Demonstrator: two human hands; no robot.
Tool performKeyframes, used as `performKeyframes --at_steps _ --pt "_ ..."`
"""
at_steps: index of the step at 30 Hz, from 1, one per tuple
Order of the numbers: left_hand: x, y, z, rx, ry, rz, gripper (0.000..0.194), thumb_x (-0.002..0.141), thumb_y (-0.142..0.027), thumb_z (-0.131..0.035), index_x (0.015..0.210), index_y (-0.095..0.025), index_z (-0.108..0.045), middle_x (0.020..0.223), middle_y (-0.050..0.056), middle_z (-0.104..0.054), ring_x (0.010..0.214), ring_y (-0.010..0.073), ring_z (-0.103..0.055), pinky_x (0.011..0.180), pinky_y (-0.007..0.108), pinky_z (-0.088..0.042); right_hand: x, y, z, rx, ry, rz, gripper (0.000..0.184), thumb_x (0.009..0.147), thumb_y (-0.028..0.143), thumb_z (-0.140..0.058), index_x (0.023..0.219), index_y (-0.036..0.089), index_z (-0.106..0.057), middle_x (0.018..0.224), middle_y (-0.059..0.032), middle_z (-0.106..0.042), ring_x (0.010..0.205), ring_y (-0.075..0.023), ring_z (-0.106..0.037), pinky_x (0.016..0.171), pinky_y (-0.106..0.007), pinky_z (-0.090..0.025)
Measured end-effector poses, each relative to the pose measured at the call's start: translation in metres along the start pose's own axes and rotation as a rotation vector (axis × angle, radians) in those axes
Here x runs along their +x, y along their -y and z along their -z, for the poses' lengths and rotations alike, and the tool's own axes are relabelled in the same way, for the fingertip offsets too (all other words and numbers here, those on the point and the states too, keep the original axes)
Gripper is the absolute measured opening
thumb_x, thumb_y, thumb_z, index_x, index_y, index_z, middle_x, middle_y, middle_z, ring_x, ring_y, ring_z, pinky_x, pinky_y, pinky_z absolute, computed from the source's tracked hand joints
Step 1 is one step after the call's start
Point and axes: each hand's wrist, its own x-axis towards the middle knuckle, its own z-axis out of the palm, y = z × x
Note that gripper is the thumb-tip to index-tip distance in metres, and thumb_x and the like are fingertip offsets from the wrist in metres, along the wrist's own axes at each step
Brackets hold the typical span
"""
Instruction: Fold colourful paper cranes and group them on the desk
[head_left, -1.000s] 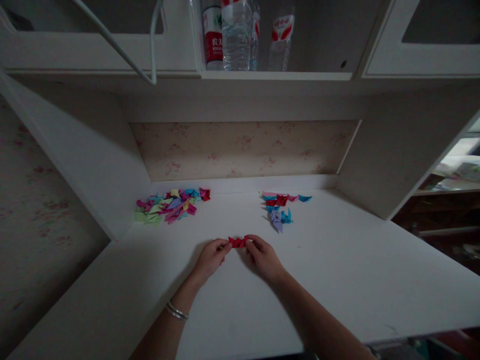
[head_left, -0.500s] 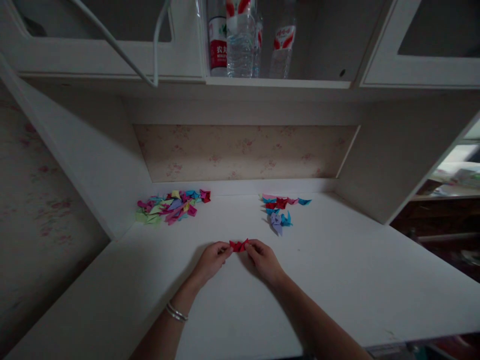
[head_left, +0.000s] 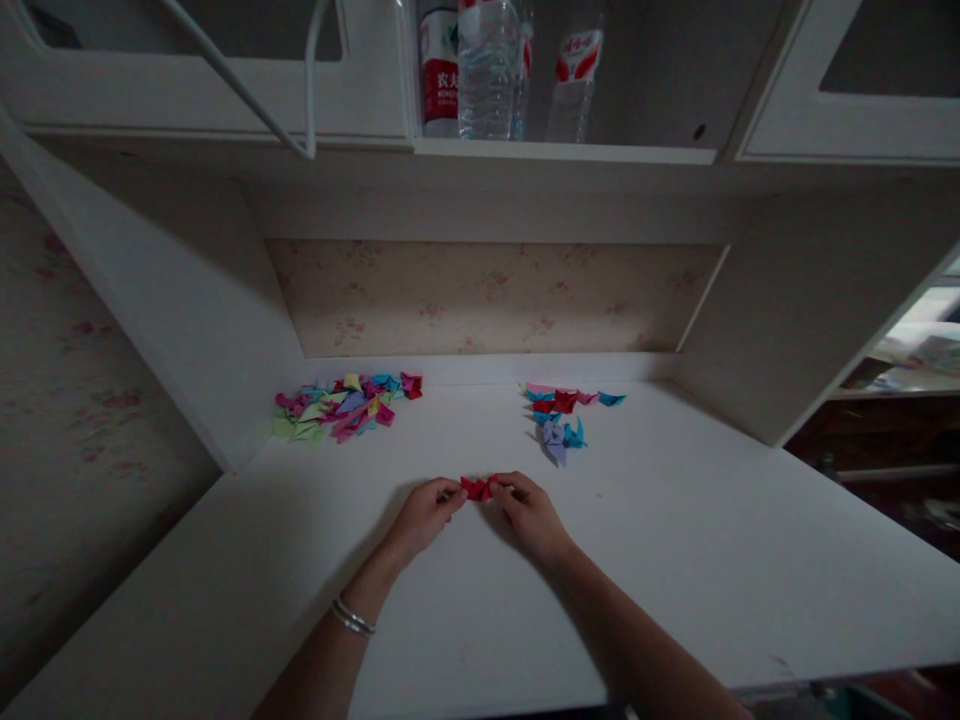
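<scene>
Between my two hands is a small red folded-paper piece [head_left: 478, 489], looking like an origami crane. My left hand [head_left: 429, 512] pinches its left end between thumb and fingers. The right end is pinched by my right hand [head_left: 529, 512]. Both hands are closed, just above or on the white desk [head_left: 480, 610]. Farther back on the left lies a heap of colourful folded-paper pieces [head_left: 341, 407] in pink, green, yellow and blue. A smaller group of paper cranes [head_left: 559, 405], in red, blue and pink, lies back right, with a lilac crane [head_left: 554, 441] at its near side.
A cabinet shelf [head_left: 562, 150] overhangs the desk and bears plastic bottles [head_left: 489, 75] and a red-and-white container [head_left: 439, 75]. From the upper left a white cable [head_left: 247, 95] hangs down. Side panels [head_left: 795, 300] enclose the desk's back.
The view has tilted down slightly. Both hands keep their pinch on the red paper crane, whose ends look drawn a little closer together.
</scene>
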Motion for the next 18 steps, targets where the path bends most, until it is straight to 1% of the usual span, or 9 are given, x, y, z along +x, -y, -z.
performKeyframes --at_steps 2,5,7,9,11,13,16,18 --pt "0.000 0.001 0.000 0.014 -0.002 0.001 0.045 0.075 -0.053 -0.058 0.091 -0.012 -0.068 0.058 -0.003 -0.052 0.052 0.0100 -0.041 0.051 0.022 -0.032 0.001 0.000 0.000 0.027 0.019 -0.021 0.039 0.079 0.051 -0.058 0.096 0.018 -0.068 0.081 -0.0049 -0.064 0.054 -0.0105 -0.049 0.050 -0.024 -0.038" --pt "0.000 0.002 -0.001 0.036 -0.013 -0.003 0.045 0.075 -0.053 -0.058 0.091 -0.013 -0.068 0.062 -0.002 -0.055 0.054 0.0104 -0.043 0.052 0.023 -0.033 -0.001 0.001 0.005 0.063 0.086 -0.076 0.041 0.079 0.053 -0.059 0.093 0.016 -0.067 0.062 -0.0014 -0.059 0.049 -0.0101 -0.045 0.045 -0.023 -0.033" --pt "-0.001 0.002 -0.002 0.047 -0.015 -0.011 0.042 0.075 -0.052 -0.057 0.089 -0.013 -0.068 0.062 -0.002 -0.055 0.054 0.0106 -0.044 0.053 0.023 -0.034 -0.002 0.002 0.016 0.077 0.148 -0.107 0.040 0.078 0.054 -0.060 0.087 0.015 -0.067 0.052 0.0016 -0.053 0.045 -0.0092 -0.041 0.043 -0.022 -0.030" --pt "-0.001 0.003 -0.002 0.063 -0.016 -0.015 0.039 0.076 -0.049 -0.056 0.085 -0.013 -0.067 0.063 -0.002 -0.055 0.055 0.0109 -0.045 0.055 0.023 -0.035 0.000 0.004 0.038 0.071 0.197 -0.123 0.039 0.078 0.054 -0.061 0.084 0.016 -0.066 0.054 0.0017 -0.053 0.046 -0.0093 -0.043 0.044 -0.022 -0.032" --pt "0.000 0.003 -0.002 0.088 -0.026 -0.009 0.036 0.077 -0.047 -0.056 0.083 -0.013 -0.066 0.064 -0.001 -0.056 0.057 0.0115 -0.047 0.056 0.024 -0.037 0.005 0.008 0.071 0.017 0.189 -0.100 0.037 0.077 0.052 -0.063 0.087 0.016 -0.066 0.064 -0.0007 -0.060 0.054 -0.0110 -0.051 0.051 -0.024 -0.040" --pt "0.000 0.003 -0.002 0.110 -0.031 -0.003 0.034 0.078 -0.046 -0.055 0.082 -0.013 -0.065 0.066 -0.001 -0.056 0.058 0.0120 -0.048 0.057 0.024 -0.038 0.015 0.011 0.113 -0.053 0.067 -0.088 0.039 0.074 0.053 -0.065 0.091 0.017 -0.066 0.063 -0.0005 -0.060 0.056 -0.0125 -0.053 0.055 -0.025 -0.044" --pt "0.001 0.002 -0.003 0.132 -0.019 0.003 0.032 0.079 -0.044 -0.053 0.081 -0.014 -0.065 0.067 0.000 -0.056 0.059 0.0125 -0.049 0.058 0.024 -0.038 0.038 0.010 0.182 -0.127 -0.143 -0.106 0.045 0.070 0.056 -0.067 0.092 0.016 -0.064 0.072 -0.0044 -0.064 0.061 -0.0159 -0.059 0.060 -0.029 -0.049" --pt "0.001 0.001 -0.003 0.147 -0.013 -0.001 0.031 0.080 -0.043 -0.053 0.080 -0.015 -0.065 0.068 0.000 -0.057 0.061 0.0129 -0.049 0.058 0.024 -0.038 0.055 0.005 0.227 -0.212 -0.225 -0.122 0.047 0.067 0.056 -0.068 0.090 0.016 -0.065 0.081 -0.0083 -0.068 0.067 -0.0189 -0.062 0.063 -0.031 -0.051"
